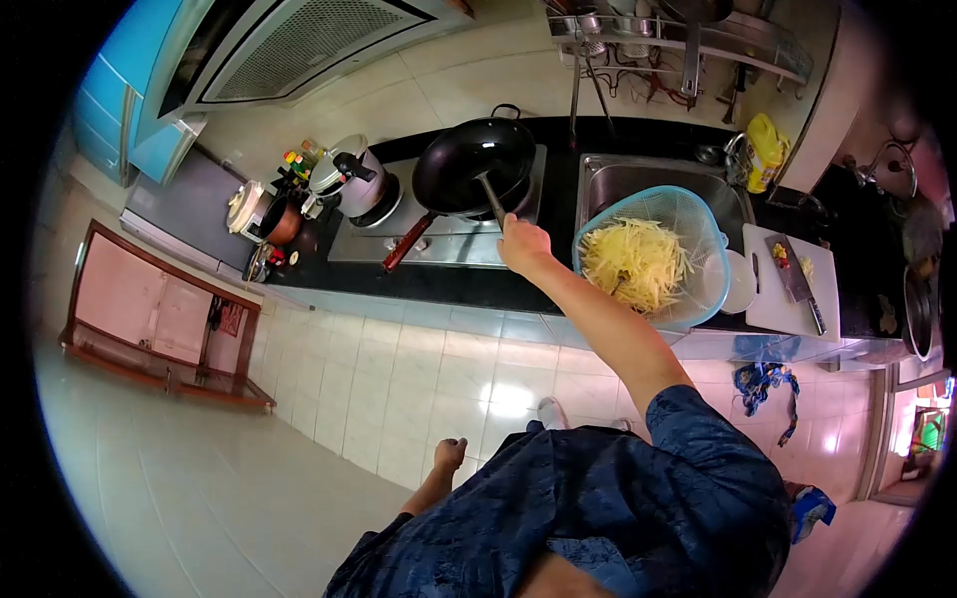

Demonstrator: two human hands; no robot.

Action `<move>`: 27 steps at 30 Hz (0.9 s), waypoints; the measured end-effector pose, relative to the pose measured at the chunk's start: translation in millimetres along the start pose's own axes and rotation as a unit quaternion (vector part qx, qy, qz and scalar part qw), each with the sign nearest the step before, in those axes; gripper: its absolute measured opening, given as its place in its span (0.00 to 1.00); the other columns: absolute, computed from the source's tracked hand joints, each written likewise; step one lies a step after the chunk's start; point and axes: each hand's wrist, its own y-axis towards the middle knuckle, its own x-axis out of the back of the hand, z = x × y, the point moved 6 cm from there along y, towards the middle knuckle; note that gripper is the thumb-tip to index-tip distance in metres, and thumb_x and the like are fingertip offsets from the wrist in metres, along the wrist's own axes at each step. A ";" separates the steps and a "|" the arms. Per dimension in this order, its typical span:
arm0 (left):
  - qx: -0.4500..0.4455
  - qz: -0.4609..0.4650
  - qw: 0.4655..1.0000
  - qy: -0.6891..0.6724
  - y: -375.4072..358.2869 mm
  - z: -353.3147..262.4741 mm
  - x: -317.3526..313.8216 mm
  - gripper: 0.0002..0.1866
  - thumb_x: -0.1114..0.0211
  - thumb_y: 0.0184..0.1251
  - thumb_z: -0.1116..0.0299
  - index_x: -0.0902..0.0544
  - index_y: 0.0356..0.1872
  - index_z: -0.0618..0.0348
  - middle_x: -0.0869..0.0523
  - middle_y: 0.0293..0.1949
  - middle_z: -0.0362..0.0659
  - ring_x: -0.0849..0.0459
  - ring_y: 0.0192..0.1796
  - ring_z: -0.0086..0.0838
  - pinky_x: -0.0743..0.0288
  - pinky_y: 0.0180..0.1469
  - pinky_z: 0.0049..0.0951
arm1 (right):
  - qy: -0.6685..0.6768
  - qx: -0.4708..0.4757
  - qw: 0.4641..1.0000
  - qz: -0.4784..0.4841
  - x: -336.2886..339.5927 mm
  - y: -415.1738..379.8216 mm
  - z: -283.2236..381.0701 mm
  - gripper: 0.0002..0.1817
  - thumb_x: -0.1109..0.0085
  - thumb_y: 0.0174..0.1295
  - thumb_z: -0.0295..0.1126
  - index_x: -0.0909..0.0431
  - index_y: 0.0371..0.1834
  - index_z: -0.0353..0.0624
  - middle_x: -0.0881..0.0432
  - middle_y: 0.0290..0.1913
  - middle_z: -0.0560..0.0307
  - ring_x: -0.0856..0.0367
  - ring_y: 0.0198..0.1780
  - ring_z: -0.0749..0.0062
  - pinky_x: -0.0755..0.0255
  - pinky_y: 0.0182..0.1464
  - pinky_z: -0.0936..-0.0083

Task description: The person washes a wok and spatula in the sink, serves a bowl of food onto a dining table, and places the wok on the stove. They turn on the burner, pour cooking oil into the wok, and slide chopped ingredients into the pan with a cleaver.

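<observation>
My right hand [523, 244] is closed around the handle of a wok spatula [490, 196], which reaches into a black wok [464, 159] on the stove. Its head is hard to make out against the dark wok. The wok's wooden handle [409, 242] points toward the front left, untouched. Low beside my body, my left hand [451, 455] hangs with its fingers curled in, nothing visible in it. Under my right forearm, a blue mesh basket [706, 214] holds pale shredded potato [638, 261], at the front of the sink.
A pressure cooker [361, 184] stands on the left burner [384, 204]. Right of the sink [608, 179], a knife [797, 279] lies on a white cutting board [763, 307] near chopped bits. A white bowl [740, 284] and a yellow bottle [765, 149] are nearby. The range hood [299, 50] overhangs the upper left.
</observation>
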 end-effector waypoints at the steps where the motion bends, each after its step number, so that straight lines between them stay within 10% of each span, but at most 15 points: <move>1: -0.015 -0.004 1.000 0.021 0.5 -2.1 -3.1 0.25 0.43 0.62 0.50 0.16 0.26 0.68 0.15 0.24 0.58 0.14 0.30 0.46 0.22 0.37 0.43 | 0.013 0.007 1.000 -0.009 0.6 -2.1 -0.7 0.15 0.52 0.62 0.30 0.29 0.50 0.35 0.19 0.47 0.36 0.16 0.48 0.45 0.22 0.47 0.54; 19: -0.046 0.010 0.992 0.117 -10.8 -76.4 -35.5 0.26 0.44 0.63 0.47 0.15 0.26 0.64 0.15 0.29 0.58 0.15 0.37 0.53 0.23 0.42 0.48 | 0.245 0.212 0.946 -0.026 125.2 -190.5 -55.8 0.17 0.44 0.65 0.40 0.21 0.50 0.41 0.15 0.41 0.48 0.16 0.40 0.53 0.22 0.46 0.61; 23: -0.072 0.001 0.992 0.104 13.0 -101.0 -48.7 0.26 0.45 0.63 0.47 0.16 0.26 0.64 0.15 0.30 0.60 0.16 0.38 0.55 0.24 0.42 0.49 | 0.270 0.123 0.933 -0.205 210.9 -239.3 -159.4 0.10 0.38 0.62 0.29 0.18 0.44 0.38 0.14 0.37 0.48 0.15 0.33 0.70 0.23 0.34 0.76; 27: -0.094 -0.011 0.991 0.096 15.5 -122.8 -62.3 0.25 0.46 0.63 0.50 0.17 0.25 0.65 0.16 0.29 0.61 0.17 0.37 0.56 0.24 0.42 0.50 | 0.043 -0.125 0.906 -0.403 257.4 -255.3 -385.5 0.12 0.42 0.65 0.36 0.18 0.40 0.37 0.16 0.35 0.46 0.15 0.36 0.56 0.23 0.40 0.67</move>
